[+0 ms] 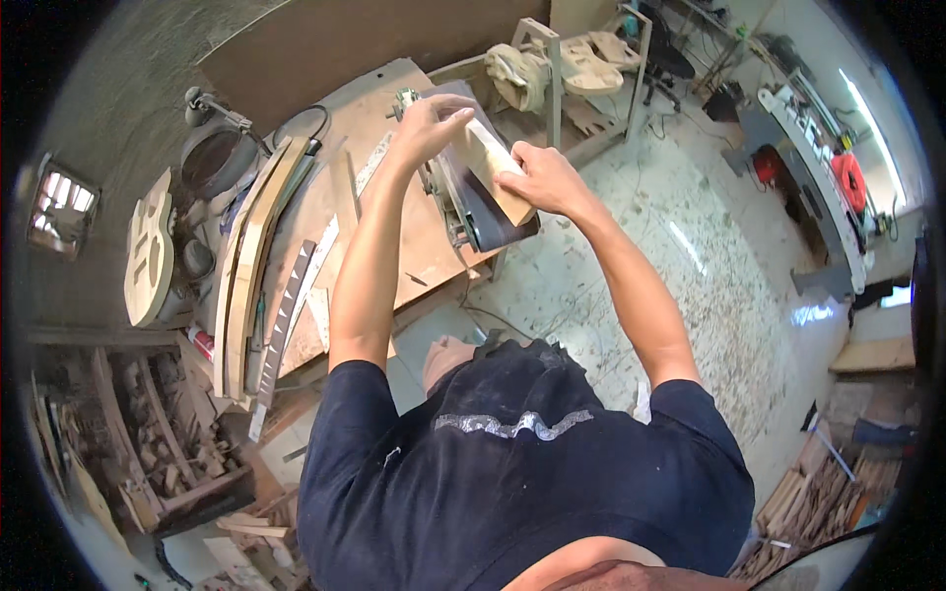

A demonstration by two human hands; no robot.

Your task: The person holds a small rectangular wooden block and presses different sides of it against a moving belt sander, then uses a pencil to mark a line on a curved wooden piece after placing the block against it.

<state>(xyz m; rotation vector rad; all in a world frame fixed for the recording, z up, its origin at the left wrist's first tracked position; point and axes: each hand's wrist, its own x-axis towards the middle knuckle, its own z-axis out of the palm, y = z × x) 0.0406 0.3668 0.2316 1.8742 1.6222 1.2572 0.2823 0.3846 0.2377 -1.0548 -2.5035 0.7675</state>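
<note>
A: Who is doing what at the workbench, from the left?

B: At far left, a flat, cream, guitar-body-shaped wooden blank sits near long, curved, pale wooden strips along the side of a tan plywood worktop. Farther right, a worker's left hand reaches over the far end of a pale, straight-edged wooden board, fingers stretched; whether they grip or only steady it, I cannot tell. The board sits over the dark belt of a long, narrow metal-framed sander. At right, the right hand closes on the board's right edge near its lower end, thumb across the upper face.

A: What does good work look like here?

B: In my judgement, the board wants level, light and even pressure from both hands, so neither end digs in. Fingertips are best kept high on the wood, clear of the belt, and a steady movement should spare the face from hollows. Whether the belt is running, a still frame cannot say.

A: And which way does the board point?

B: Its long axis slants from upper left to lower right, roughly in line with the belt. One end points away from the worker, under the left hand; the other points down and rightward, just below the right hand.
</note>
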